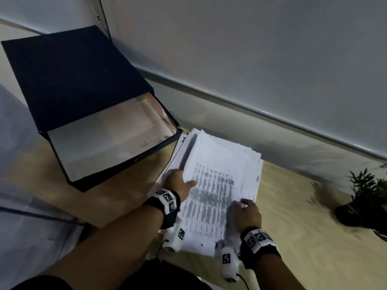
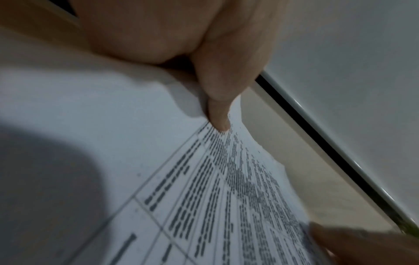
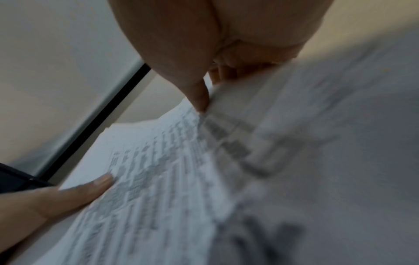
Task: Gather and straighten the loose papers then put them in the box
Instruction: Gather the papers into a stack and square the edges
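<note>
A stack of white printed papers lies on a pale wooden table, just beside an open dark blue box. The left hand grips its left edge, thumb on top; the right hand pinches its right edge.

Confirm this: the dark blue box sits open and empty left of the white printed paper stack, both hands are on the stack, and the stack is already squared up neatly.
Not squared. In the head view the white printed paper stack is fanned, its sheet edges offset at the far end and sides. The rest stands: the dark blue box sits open and empty to its left, with the left hand and right hand on it.
</note>
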A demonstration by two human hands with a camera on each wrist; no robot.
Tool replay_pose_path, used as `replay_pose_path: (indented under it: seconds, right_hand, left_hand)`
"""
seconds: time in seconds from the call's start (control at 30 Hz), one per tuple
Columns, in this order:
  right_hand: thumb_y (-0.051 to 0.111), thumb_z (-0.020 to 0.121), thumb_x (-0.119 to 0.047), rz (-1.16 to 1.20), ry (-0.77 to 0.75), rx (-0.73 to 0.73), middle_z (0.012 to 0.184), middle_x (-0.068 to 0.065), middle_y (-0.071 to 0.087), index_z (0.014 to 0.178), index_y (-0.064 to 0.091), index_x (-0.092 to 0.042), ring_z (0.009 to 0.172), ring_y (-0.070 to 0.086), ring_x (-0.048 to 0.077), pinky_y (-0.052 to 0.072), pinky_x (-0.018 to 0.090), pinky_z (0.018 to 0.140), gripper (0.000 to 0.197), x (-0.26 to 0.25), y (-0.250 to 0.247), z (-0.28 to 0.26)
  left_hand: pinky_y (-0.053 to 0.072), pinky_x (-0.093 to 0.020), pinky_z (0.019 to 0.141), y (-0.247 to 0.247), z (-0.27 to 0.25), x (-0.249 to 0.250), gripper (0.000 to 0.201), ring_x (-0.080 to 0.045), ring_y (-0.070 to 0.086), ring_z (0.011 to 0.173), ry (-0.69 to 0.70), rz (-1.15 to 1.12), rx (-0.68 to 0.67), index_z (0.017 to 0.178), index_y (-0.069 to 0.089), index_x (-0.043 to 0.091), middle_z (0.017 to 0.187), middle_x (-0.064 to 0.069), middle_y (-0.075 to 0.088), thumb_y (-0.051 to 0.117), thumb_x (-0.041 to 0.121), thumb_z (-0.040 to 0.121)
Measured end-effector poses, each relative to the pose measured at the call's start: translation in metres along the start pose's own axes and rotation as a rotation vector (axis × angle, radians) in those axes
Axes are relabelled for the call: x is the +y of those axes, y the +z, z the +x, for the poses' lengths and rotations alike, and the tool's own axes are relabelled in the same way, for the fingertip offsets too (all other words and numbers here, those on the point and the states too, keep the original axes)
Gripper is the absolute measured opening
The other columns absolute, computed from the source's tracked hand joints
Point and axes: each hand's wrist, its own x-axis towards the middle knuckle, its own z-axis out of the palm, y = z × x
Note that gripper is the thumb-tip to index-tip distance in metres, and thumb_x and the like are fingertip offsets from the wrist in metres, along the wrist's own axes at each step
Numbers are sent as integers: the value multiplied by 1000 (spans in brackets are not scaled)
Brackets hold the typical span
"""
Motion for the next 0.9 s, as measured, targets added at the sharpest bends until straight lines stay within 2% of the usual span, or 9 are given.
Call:
replay_pose_path:
  seconds: [0.1,0.17,0.23,0.4,0.5,0.63,0.77,0.87,0.9]
  right_hand:
    - [49,95,-29,-41,10,61,113,21,68,108,67,-5,106,62,37,48,33,88,33,-6,3,1]
    - [44,96,-33,-150,-50,43,114,16,67,107,66,-5,109,60,34,46,37,95,37,-12,14,-1]
    - [43,91,-46,-239,-72,72,120,10,62,112,62,-11,115,52,31,43,38,98,45,-20,28,-2]
    - [68,73,-56,-261,87,98,134,14,37,136,36,-8,126,35,34,41,53,97,85,-39,49,-11]
    - [69,72,-49,-243,145,106,135,14,34,130,40,-11,126,31,34,38,53,99,75,-51,55,-10]
    - [66,74,-45,-219,224,136,136,17,38,131,42,-3,125,34,35,34,46,100,75,-62,59,-8]
    - [65,72,-52,-165,230,105,139,22,34,145,23,-3,126,37,39,38,50,101,97,-58,64,1]
    - [56,70,-71,-249,186,34,145,17,34,146,32,-9,131,38,36,36,48,104,101,-52,68,17]
    - [60,71,-68,-236,194,24,143,16,38,144,37,-11,129,40,36,36,47,104,95,-52,68,20]
  left_hand:
    - [48,-32,93,-25,5,-14,50,-27,59,116,-35,-86,42,129,54,5,131,-10,59,72,24,86]
    - [50,-29,79,-35,9,-29,39,-24,66,99,-52,-134,80,117,63,5,113,-8,69,74,22,84]
    - [46,-26,73,-45,8,-39,31,-25,69,91,-77,-180,133,107,68,3,98,-8,72,74,22,83]
    - [47,-30,74,-52,6,-53,28,-29,67,90,-130,-256,175,105,66,-4,100,-18,71,70,16,87]
    - [39,-30,67,-53,4,-57,31,-35,64,86,-143,-221,204,106,61,-10,99,-26,65,66,17,90]
    - [36,-29,66,-58,2,-63,28,-26,54,76,-127,-199,245,110,60,-10,94,-25,63,61,13,94]
    - [45,-31,77,-66,0,-62,33,-33,63,92,-78,-146,240,119,59,-6,110,-23,66,60,15,94]
    - [49,-38,95,-70,1,-66,32,-34,64,106,-32,-138,220,120,61,-1,114,-18,68,63,16,92]
    - [48,-40,99,-71,3,-69,34,-32,63,110,-15,-125,224,121,62,3,117,-15,68,64,18,91]
